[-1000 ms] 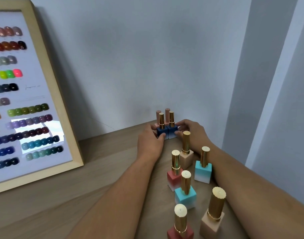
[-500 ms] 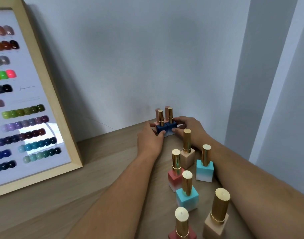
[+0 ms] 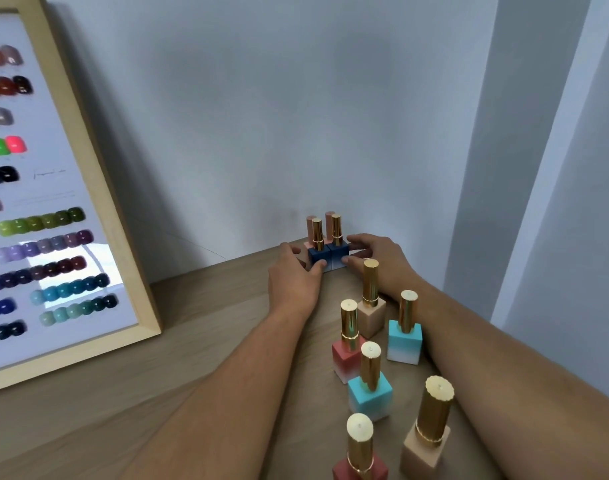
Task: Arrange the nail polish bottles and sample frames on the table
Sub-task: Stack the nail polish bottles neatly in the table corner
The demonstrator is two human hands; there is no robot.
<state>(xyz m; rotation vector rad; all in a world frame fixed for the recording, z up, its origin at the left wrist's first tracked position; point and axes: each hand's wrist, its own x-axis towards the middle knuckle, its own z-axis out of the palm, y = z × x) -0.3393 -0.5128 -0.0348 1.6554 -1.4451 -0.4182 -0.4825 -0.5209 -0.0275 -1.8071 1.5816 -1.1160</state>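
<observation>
Two dark blue nail polish bottles (image 3: 327, 255) with gold caps stand side by side at the table's far edge by the wall. Two pink bottles (image 3: 310, 230) stand right behind them. My left hand (image 3: 292, 278) grips the left blue bottle, thumb on its front. My right hand (image 3: 379, 259) grips the right blue bottle from the right. Nearer me stand a beige bottle (image 3: 370, 306), a light blue bottle (image 3: 404, 341), a coral bottle (image 3: 346, 355), another light blue one (image 3: 369, 393), a tall beige one (image 3: 427, 441) and a coral one (image 3: 360, 455). A sample frame (image 3: 99, 202) leans at the left.
The wooden table (image 3: 192, 341) meets a grey wall (image 3: 261, 133) at the back. A grey wall corner (image 3: 524, 168) rises at the right, close to the bottles. The frame holds rows of coloured nail samples behind glass and rests on the table's left part.
Both hands have pushed the two blue bottles slightly farther back against the pink pair. The camera has shifted a little to the right.
</observation>
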